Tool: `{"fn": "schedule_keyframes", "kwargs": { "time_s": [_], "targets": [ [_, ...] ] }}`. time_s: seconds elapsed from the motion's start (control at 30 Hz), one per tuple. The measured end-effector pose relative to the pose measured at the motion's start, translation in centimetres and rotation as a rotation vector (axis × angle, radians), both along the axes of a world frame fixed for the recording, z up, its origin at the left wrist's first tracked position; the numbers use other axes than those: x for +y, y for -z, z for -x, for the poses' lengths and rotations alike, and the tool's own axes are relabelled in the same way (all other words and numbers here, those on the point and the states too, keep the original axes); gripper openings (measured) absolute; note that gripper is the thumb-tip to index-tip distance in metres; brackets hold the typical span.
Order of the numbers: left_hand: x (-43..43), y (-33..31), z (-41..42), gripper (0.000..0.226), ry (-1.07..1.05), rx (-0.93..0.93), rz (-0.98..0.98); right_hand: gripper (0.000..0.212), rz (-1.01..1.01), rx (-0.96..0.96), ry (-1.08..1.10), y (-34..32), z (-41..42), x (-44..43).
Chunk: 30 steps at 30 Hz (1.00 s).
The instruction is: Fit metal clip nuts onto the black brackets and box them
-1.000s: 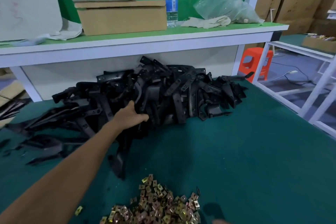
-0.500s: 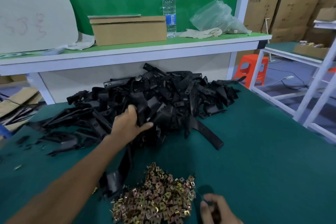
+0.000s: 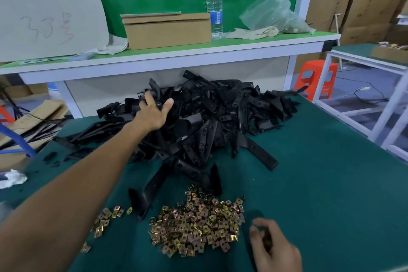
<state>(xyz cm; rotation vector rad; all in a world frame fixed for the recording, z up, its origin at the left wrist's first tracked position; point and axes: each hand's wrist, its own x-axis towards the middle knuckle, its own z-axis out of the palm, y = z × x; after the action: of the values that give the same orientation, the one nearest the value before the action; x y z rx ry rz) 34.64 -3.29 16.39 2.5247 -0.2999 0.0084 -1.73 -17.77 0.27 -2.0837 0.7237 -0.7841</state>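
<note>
Left hand (image 3: 154, 112) lies spread on the far top of the black brackets (image 3: 209, 117), likely choosing one. Right hand (image 3: 273, 247) curls just right of the near clip nuts (image 3: 196, 227), contents unclear, probably to feed one.

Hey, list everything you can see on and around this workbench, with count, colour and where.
brackets: large heap, black, middle of table
clip nuts: many, brass-coloured, near-edge pile plus scatter to its left
table: one, dark green top, underneath
cardboard box: one, brown, shelf behind
water bottle: one, clear, right of box
plastic bag: one, clear, shelf's right end
stool: one, orange, floor at right
left hand: one, on bracket heap, grip unclear
right hand: one, curled beside nuts, contents unclear
</note>
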Motion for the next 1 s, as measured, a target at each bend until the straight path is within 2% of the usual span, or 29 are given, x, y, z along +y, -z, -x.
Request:
{"fn": "schedule_keyframes", "kwargs": {
  "time_s": [0.07, 0.17, 0.23, 0.3, 0.43, 0.5, 0.57, 0.7, 0.77, 0.8, 0.83, 0.87, 0.9, 0.93, 1.0],
  "targets": [
    [0.3, 0.7, 0.2, 0.102, 0.001, 0.097, -0.058, 0.027, 0.031, -0.001, 0.003, -0.2, 0.1, 0.0],
    [0.6, 1.3, 0.3, 0.094, -0.029, 0.076, -0.05, 0.032, -0.007, 0.018, -0.002, -0.1, 0.0, 0.0],
    [1.1, 1.3, 0.6, 0.078, -0.058, 0.036, 0.025, 0.029, -0.001, 0.028, -0.007, 0.0, 0.1, 0.0],
    [1.2, 0.6, 1.9, 0.06, -0.014, -0.009, 0.189, 0.022, 0.016, 0.017, -0.011, 0.2, 0.2, -0.2],
    [0.0, -0.6, 10.3, 0.038, 0.284, -0.139, 0.494, 0.004, -0.079, -0.017, -0.081, -0.4, 0.7, -0.3],
    [-0.8, 0.8, 16.6, 0.027, 0.488, -0.207, 0.573, 0.011, -0.182, -0.062, -0.132, -1.0, 1.1, -0.3],
    [-1.6, 2.9, 22.7, 0.03, 0.613, -0.227, 0.62, 0.022, -0.307, -0.104, -0.212, -1.7, 1.5, 0.0],
    [-3.5, 5.5, 29.4, 0.032, 0.575, -0.072, 0.718, 0.027, -0.57, -0.123, -0.432, -3.1, 1.8, 0.4],
    [-3.7, 6.3, 29.6, 0.039, 0.572, 0.067, 0.733, 0.02, -0.67, -0.102, -0.439, -3.2, 1.5, 0.6],
    [-3.5, 7.1, 29.0, 0.048, 0.598, 0.145, 0.706, 0.017, -0.692, -0.109, -0.401, -3.1, 1.3, 0.6],
    [-3.0, 7.9, 28.1, 0.057, 0.614, 0.175, 0.589, 0.018, -0.691, -0.13, -0.344, -2.8, 1.1, 0.6],
    [-2.3, 8.9, 26.9, 0.063, 0.614, 0.148, 0.385, 0.018, -0.681, -0.166, -0.284, -2.4, 0.9, 0.4],
    [-1.5, 9.9, 25.6, 0.062, 0.582, 0.096, 0.188, 0.018, -0.668, -0.204, -0.229, -2.1, 0.7, 0.3],
    [-0.4, 10.9, 24.3, 0.054, 0.52, 0.03, 0.073, 0.018, -0.656, -0.232, -0.186, -1.8, 0.6, 0.2],
    [1.5, 12.2, 22.0, 0.034, 0.34, -0.072, 0.059, 0.019, -0.638, -0.255, -0.146, -1.3, 0.3, 0.2]
  ]
}}
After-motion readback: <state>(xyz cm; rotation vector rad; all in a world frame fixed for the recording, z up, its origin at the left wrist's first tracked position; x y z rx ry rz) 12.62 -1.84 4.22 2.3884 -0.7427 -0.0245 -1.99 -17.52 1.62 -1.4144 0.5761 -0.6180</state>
